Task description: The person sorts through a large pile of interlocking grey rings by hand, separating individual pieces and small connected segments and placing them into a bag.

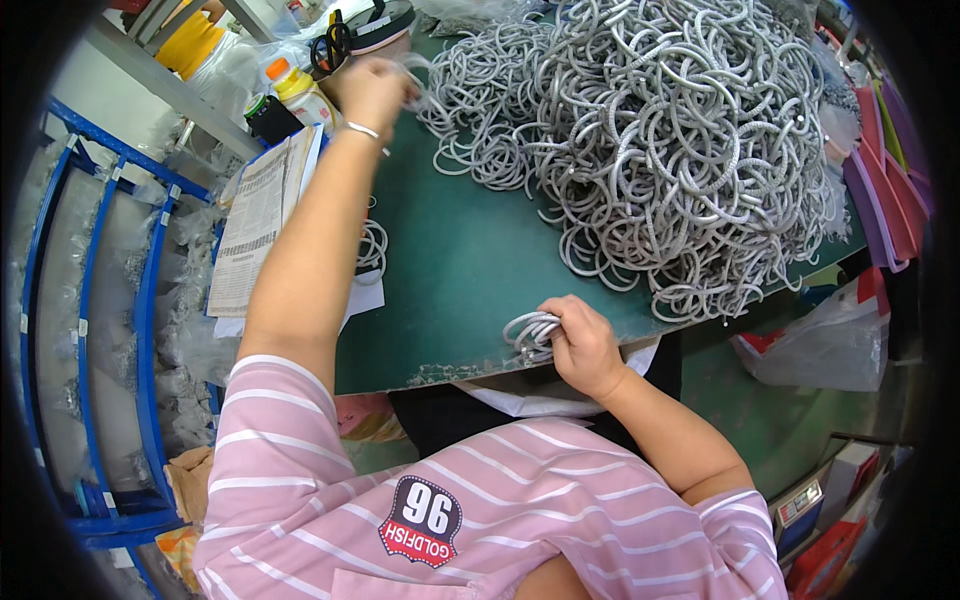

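A bunch of grey braided cord loops [533,338] is gripped by my right hand [586,350] at the near edge of the green table. Its fingers are wrapped round one side of the bunch, so part of it is hidden. My left hand [372,95] reaches to the far left of the table, fingers curled together. At those fingertips is a pale grey loop [418,75], blurred, which seems to be pinched. Just right of that hand lies a smaller spread of grey cord loops [490,110], running into a large heap of them [680,150].
Several loops [371,248] lie on white paper by my left forearm. Printed sheets [258,225], an orange-capped bottle [300,95], black-handled scissors [331,45] and a round tape roll [383,30] line the left side. Blue racks [150,350] stand left; coloured folders [880,170] right.
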Demonstrator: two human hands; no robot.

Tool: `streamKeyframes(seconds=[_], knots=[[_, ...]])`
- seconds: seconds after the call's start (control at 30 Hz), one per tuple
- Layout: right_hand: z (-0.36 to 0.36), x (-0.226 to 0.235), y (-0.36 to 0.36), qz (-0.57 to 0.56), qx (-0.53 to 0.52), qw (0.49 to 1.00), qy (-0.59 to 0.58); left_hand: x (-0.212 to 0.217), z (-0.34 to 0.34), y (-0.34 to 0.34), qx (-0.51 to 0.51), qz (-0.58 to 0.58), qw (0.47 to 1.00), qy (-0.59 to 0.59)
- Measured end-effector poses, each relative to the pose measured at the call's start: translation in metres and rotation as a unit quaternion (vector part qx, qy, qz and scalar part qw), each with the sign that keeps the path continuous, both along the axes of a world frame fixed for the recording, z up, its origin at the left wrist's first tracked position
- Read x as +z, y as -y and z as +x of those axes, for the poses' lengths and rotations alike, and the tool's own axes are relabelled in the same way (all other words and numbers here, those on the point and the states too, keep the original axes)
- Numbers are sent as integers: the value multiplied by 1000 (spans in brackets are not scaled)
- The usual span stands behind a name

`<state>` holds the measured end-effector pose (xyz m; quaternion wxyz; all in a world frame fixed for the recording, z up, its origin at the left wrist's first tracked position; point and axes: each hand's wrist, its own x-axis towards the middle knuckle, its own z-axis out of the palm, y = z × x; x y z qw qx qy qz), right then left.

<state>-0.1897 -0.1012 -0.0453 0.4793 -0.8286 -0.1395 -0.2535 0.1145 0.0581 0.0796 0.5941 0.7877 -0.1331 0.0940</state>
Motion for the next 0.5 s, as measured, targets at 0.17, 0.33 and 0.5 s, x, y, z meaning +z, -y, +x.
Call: streamKeyframes(seconds=[0.17, 0.33, 0.5], knots=[[0, 0, 2, 21, 5, 1000, -22, 68, -38, -22, -117, -173, 977, 38], [3, 2, 9, 108, 21, 988, -104, 0, -104, -15, -272, -122, 919, -257], [8, -6, 17, 188, 46, 971, -142, -75, -140, -11, -187, -61, 894, -402]])
